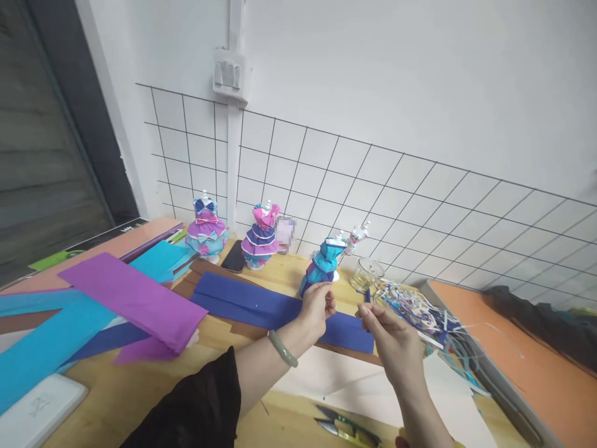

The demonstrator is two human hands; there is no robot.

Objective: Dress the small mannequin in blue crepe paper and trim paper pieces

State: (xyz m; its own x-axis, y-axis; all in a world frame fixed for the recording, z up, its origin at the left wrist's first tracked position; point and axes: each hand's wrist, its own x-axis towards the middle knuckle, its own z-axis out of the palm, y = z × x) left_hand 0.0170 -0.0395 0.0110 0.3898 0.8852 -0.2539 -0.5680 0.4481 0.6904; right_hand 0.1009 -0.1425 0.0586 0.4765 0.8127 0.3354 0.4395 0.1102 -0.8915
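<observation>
My left hand (319, 309), with a jade-green bangle on its wrist, is closed in a pinch in front of the lower part of a small teal and blue dress (330, 255) on a mini dress form. To its right, my right hand (394, 336) also pinches, thumb against fingers. A tiny dark bit shows at its fingertips. What either hand holds is too small to make out. Beneath both hands lies a long strip of folded dark blue paper or fabric (252, 302), partly covered by my left hand and forearm.
Two more dressed mini forms, one purple and aqua (206, 230), one pink and navy (260, 239), stand beside a phone (234, 256). Purple sheets (135, 298) lie left. A glass cup (366, 274) and scrap strips (410, 308) are right. Thread snips (345, 428) lie near me.
</observation>
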